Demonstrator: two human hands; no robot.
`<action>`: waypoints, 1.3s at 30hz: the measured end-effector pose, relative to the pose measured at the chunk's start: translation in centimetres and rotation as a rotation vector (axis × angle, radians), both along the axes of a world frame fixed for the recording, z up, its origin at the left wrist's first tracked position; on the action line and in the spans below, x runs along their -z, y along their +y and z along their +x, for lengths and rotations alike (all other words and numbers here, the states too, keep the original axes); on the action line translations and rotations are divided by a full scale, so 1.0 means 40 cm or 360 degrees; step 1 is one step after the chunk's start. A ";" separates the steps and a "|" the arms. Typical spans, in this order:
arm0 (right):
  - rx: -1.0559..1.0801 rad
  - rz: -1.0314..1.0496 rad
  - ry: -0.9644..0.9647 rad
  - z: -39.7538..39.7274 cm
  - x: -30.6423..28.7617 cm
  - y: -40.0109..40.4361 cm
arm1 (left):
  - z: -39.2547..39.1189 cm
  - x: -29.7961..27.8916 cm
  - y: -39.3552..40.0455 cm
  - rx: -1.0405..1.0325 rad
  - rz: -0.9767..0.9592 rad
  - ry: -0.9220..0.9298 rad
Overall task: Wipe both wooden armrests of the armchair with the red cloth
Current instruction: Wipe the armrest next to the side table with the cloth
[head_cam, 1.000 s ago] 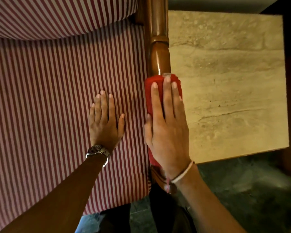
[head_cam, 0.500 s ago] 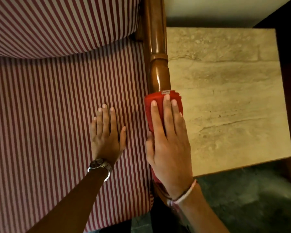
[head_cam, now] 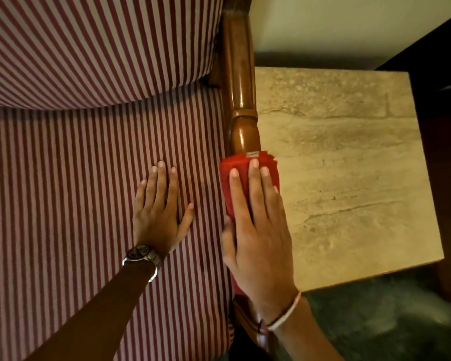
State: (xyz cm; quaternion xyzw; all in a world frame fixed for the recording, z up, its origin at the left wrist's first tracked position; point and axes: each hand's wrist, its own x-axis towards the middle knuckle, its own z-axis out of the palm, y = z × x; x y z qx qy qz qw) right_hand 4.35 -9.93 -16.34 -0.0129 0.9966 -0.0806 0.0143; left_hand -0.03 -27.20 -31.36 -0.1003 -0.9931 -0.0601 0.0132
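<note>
The glossy brown wooden armrest (head_cam: 241, 100) on the chair's right side runs from the top of the view down toward me. A folded red cloth (head_cam: 241, 165) is draped over its middle. My right hand (head_cam: 258, 230) lies flat on the cloth, fingers pointing up the armrest, pressing it onto the wood. Flat on the red-and-white striped seat cushion (head_cam: 63, 204), just left of the armrest, rests my left hand (head_cam: 159, 212), fingers spread and holding nothing. The other armrest is out of view.
A beige stone-topped side table (head_cam: 349, 165) stands directly right of the armrest. The striped backrest cushion (head_cam: 89, 48) fills the top left. Dark furniture (head_cam: 443, 74) borders the table's right side, and dark floor (head_cam: 388, 321) lies below it.
The view has tilted, so chair and table sit lower in the frame. The cloth and my right hand now cover slightly less of the armrest's upper part. My left hand stays on the seat.
</note>
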 end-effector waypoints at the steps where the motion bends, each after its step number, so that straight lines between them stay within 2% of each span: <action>1: 0.0006 0.0003 -0.0007 -0.025 0.003 0.005 | -0.003 -0.001 0.001 0.0005 -0.0002 -0.0003; 6: 0.0062 -0.0129 0.0040 -0.317 -0.013 0.003 | 0.001 0.000 0.000 0.0011 0.0005 0.0042; 8: 0.0096 -0.0092 0.0063 -0.369 -0.020 -0.002 | 0.001 -0.002 0.000 0.0014 0.0007 0.0046; 15: -0.0008 -0.0044 0.0026 -0.027 0.004 0.006 | 0.003 0.003 0.002 -0.0004 0.0061 0.0044; 17: 0.0001 -0.0070 0.0005 -0.094 0.004 0.012 | 0.005 0.003 0.003 -0.0008 0.0054 0.0040; 22: 0.0049 -0.0109 0.0080 -0.408 -0.022 0.004 | 0.006 0.002 0.004 -0.0005 0.0027 0.0067; 24: 0.0065 -0.0084 0.0088 -0.410 -0.019 0.002 | 0.007 0.002 0.002 -0.0005 0.0022 0.0067; 30: -0.0025 -0.0010 0.0045 -0.116 0.002 -0.004 | 0.009 0.006 0.002 -0.0010 0.0051 0.0056; 32: -0.0006 -0.0008 0.0034 -0.173 -0.001 0.000 | 0.010 0.009 0.002 -0.0005 0.0046 0.0049; 37: 0.0011 -0.0029 0.0096 -0.455 -0.024 0.003 | 0.007 0.011 0.002 -0.0007 0.0036 0.0069; 39: 0.0034 0.0028 0.0108 -0.471 -0.023 0.000 | 0.009 0.015 0.001 -0.0009 0.0036 0.0076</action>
